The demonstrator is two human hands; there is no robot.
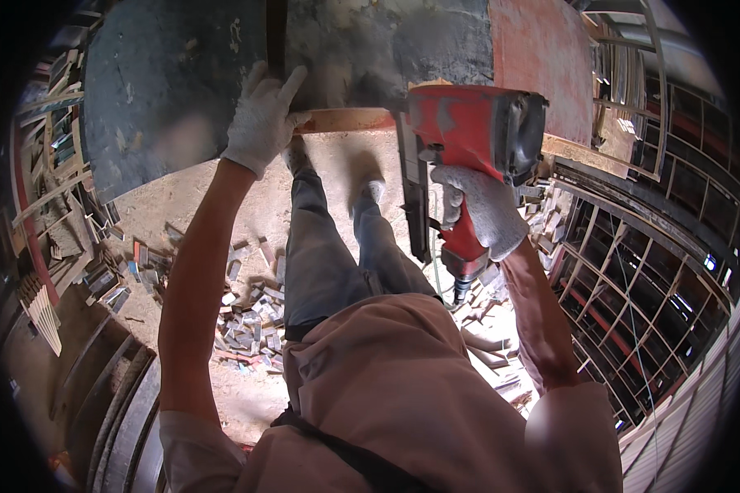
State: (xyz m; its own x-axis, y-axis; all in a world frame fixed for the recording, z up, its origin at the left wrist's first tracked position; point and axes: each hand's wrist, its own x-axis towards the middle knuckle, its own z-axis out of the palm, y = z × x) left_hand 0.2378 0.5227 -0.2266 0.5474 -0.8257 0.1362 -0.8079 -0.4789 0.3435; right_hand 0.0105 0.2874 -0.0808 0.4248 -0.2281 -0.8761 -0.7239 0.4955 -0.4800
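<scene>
My right hand [492, 212], in a pale work glove, is wrapped round the handle of a red pneumatic nail gun [459, 123]. The gun's long dark magazine [415, 193] hangs at its left, and an air fitting [462, 287] shows below the handle. The nose lies against or just over the near edge of the boards; the exact contact is hidden. My left hand [261, 123], gloved too, lies with fingers spread at the near edge, between a worn dark panel [173, 90] and a second dark panel [353, 49]. A bare wood strip [345, 121] runs under that edge.
A faded red panel [543, 70] adjoins at the right. Wood offcuts [259, 320] litter the floor around my legs. Metal frames [633, 287] stand along the right, curved dark sheets [123, 411] at the lower left, and stacked timber [66, 189] at the far left.
</scene>
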